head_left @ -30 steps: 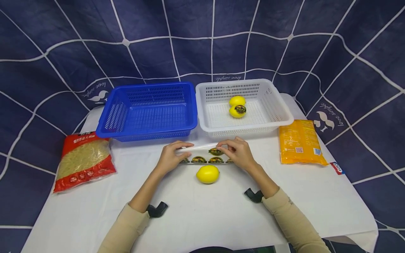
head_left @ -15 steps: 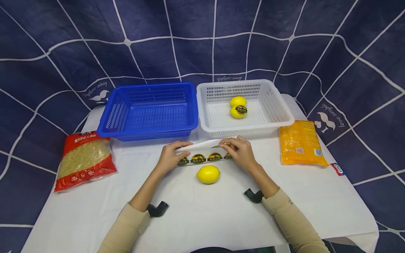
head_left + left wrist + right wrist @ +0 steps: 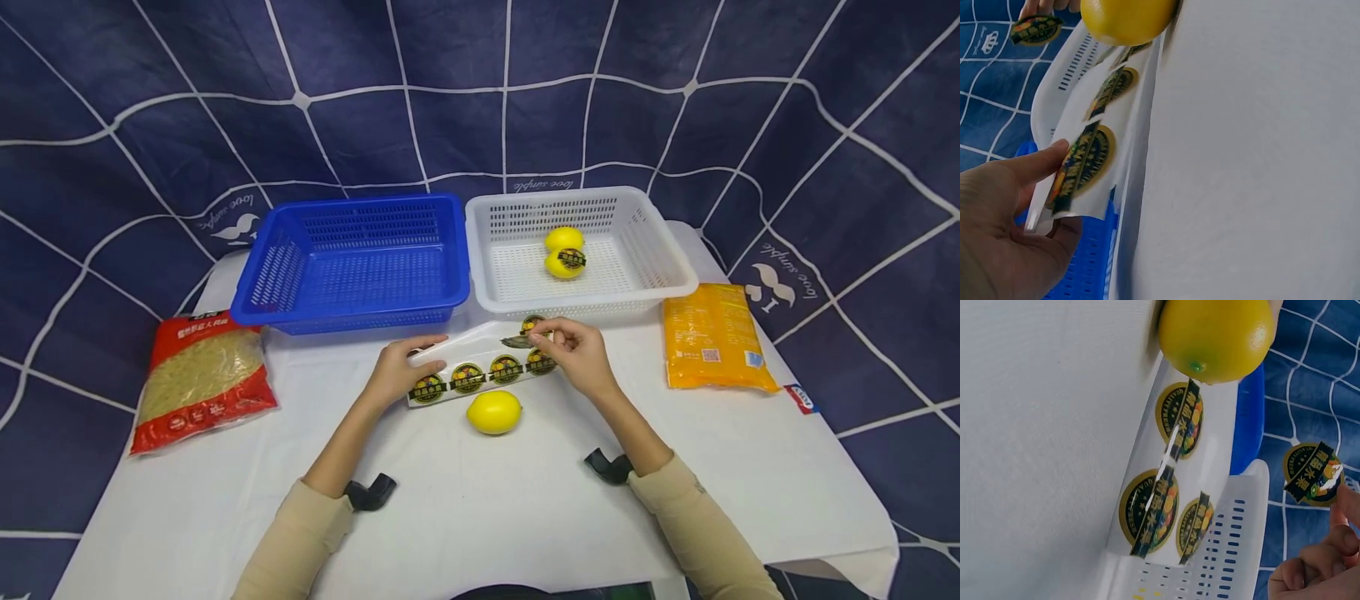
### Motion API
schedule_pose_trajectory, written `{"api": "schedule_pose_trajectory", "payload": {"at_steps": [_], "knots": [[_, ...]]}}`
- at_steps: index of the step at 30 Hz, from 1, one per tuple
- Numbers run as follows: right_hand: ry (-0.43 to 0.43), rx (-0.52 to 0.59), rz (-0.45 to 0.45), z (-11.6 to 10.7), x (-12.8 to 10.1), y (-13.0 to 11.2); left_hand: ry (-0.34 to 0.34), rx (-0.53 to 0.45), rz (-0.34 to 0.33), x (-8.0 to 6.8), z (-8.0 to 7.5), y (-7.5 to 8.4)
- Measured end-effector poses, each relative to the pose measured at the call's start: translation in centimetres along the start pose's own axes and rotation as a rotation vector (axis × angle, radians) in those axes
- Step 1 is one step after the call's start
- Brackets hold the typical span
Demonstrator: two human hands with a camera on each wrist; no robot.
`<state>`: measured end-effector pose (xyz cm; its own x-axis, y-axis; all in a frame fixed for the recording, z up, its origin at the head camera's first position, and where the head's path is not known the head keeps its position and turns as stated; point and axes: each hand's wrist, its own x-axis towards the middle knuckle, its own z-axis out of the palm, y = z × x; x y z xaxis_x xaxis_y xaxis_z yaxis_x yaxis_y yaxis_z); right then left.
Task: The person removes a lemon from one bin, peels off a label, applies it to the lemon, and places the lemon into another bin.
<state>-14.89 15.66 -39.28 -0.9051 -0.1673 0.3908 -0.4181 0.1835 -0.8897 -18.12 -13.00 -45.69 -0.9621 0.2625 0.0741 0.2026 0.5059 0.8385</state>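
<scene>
While your left hand (image 3: 396, 372) pinches the left end of the sticker sheet (image 3: 480, 367) between thumb and fingers, holding it tilted up off the white table (image 3: 525, 517), your right hand (image 3: 576, 354) pinches a single round sticker (image 3: 533, 325) lifted clear of the sheet, just above its right end. Four stickers show on the sheet in the head view. A bare lemon (image 3: 492, 412) lies on the table just in front of the sheet, between your two hands. Behind the sheet stand a blue basket (image 3: 352, 267) and, touching it on the right, a white basket (image 3: 660, 258) holding two lemons (image 3: 565, 252), one with a sticker on it. A red bag (image 3: 198, 379) lies at the far left, an orange bag (image 3: 712, 337) at the right.
</scene>
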Motion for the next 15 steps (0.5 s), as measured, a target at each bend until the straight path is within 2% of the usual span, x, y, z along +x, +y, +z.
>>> {"api": "schedule_pose_trajectory", "payload": {"at_steps": [4, 9, 13, 15], "knots": [[0.000, -0.007, 0.014, -0.2, -0.2, -0.2, 0.007, 0.054, -0.003, 0.1, -0.3, -0.4], [0.003, -0.042, 0.039, -0.3, -0.6, -0.2, 0.044, 0.183, 0.043, 0.1, -0.4, -0.8], [-0.005, -0.061, 0.063, -0.3, -0.9, -0.2, 0.073, 0.295, 0.062, -0.5, -0.6, 0.0], [-0.011, -0.073, 0.067, -0.3, -1.0, -0.3, 0.094, 0.318, 0.084, -1.0, -0.5, 0.8]]}}
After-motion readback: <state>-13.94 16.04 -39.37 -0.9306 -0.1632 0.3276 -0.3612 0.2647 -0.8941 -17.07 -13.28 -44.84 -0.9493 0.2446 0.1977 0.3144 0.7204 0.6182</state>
